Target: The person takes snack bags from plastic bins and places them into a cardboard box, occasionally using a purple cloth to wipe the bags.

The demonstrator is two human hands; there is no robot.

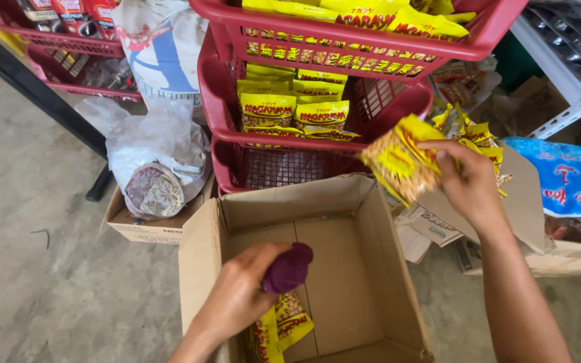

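**Figure: Two hands on yellow snack packets over an open carton**

My right hand (469, 185) is clamped on a strip of yellow packets (398, 161) at centre right; my left hand (243, 296), closed round a purple cloth (289, 267), grips more packets (280, 329) inside the cardboard carton (344, 269). I judge the packets light, crinkly and slippery, best pinched at a sealed edge. Red baskets (371, 40) at top centre hold matching yellow packets with red lettering; a blue-and-white sack (573, 178) lies at right.
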